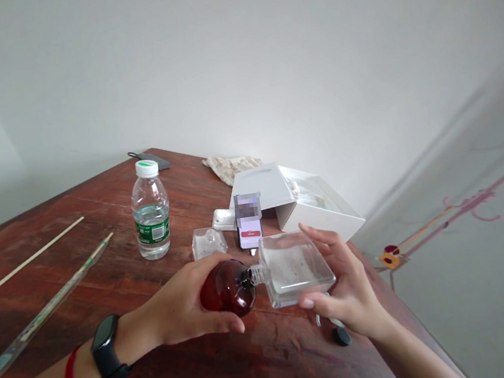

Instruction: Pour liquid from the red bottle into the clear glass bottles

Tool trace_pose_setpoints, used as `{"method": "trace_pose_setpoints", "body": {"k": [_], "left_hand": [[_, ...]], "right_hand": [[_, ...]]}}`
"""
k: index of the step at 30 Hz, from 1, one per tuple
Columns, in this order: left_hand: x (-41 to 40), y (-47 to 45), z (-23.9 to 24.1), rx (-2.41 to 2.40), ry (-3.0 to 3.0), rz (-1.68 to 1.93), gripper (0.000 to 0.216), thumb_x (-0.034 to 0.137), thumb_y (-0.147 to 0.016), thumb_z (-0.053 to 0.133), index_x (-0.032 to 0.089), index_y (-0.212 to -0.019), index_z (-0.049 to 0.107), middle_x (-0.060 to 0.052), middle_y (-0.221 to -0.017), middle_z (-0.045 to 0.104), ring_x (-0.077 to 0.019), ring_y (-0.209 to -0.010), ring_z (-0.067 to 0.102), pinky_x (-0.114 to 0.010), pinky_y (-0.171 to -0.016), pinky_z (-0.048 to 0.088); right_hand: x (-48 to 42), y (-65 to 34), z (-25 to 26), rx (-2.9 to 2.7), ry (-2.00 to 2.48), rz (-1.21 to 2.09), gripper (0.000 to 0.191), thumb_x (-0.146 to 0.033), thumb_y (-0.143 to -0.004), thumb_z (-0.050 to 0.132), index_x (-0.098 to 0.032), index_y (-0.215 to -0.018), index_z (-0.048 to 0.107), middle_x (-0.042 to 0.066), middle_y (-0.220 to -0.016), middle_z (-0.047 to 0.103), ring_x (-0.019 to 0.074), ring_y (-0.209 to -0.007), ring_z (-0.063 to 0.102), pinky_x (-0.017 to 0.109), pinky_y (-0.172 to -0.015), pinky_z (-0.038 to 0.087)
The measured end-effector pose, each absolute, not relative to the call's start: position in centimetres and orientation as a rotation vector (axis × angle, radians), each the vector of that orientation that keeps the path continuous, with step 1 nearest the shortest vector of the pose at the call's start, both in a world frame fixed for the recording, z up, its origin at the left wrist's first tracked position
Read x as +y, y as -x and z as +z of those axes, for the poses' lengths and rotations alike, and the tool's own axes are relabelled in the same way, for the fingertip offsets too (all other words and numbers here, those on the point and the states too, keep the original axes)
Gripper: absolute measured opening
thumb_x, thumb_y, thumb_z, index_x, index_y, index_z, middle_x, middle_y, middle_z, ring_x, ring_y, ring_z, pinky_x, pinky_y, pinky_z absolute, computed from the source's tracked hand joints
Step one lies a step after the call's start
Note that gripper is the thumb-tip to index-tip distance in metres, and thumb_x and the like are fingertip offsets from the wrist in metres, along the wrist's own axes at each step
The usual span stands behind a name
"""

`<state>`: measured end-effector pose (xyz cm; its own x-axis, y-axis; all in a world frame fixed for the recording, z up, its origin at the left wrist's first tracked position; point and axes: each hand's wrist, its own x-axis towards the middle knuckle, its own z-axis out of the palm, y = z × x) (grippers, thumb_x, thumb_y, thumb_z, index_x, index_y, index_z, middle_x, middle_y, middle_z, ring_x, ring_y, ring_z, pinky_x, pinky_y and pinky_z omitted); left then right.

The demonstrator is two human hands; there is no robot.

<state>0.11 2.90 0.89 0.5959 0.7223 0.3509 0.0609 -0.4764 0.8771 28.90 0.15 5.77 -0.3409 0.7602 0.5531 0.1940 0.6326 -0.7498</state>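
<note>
My left hand (188,301) is wrapped around a round brown bottle (228,287), its dark neck pointing right. In my right hand (347,285) is a square clear glass bottle (295,267), tipped on its side with the threaded neck to the left. The two necks meet or overlap between my hands; whether they touch, I cannot tell. Droplets or bubbles dot the clear glass. Below my right hand a small black cap (341,336) lies on the table, near a partly hidden clear piece.
On the wooden table (121,295) stand a water bottle (152,219) and a clear glass block (208,243). Behind my hands are a phone (249,230), a white case (223,219), an open white box (317,205) and a cloth (230,166). Leftward lie a stick (31,258) and wrapped chopsticks (52,304).
</note>
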Motion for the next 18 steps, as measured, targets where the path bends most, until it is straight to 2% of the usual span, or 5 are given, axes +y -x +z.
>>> {"method": "trace_pose_setpoints", "body": {"k": [4,18], "left_hand": [[2.89,-0.07,0.92,0.618,-1.909,0.919,0.078,0.074,-0.076,0.087,0.022,-0.131,0.066,-0.008,-0.119,0.078,-0.0299,-0.104,0.074,-0.037,-0.093,0.055],[2.99,-0.01,0.94,0.605,-1.904,0.902,0.079,0.073,-0.076,0.088,0.021,-0.131,0.066,-0.009,-0.117,0.078,-0.0294,-0.101,0.075,-0.036,-0.088,0.057]], "right_hand": [[0.13,-28.94,5.75,-1.862,0.764,0.686,0.082,-0.047,-0.08,0.095,-0.033,-0.15,0.055,0.012,-0.129,0.077,0.0322,-0.113,0.079,0.045,-0.088,0.07],[0.03,-28.78,5.99,-1.879,0.759,0.687,0.081,-0.047,-0.083,0.093,-0.034,-0.152,0.053,0.011,-0.13,0.078,0.0322,-0.113,0.079,0.044,-0.086,0.07]]}}
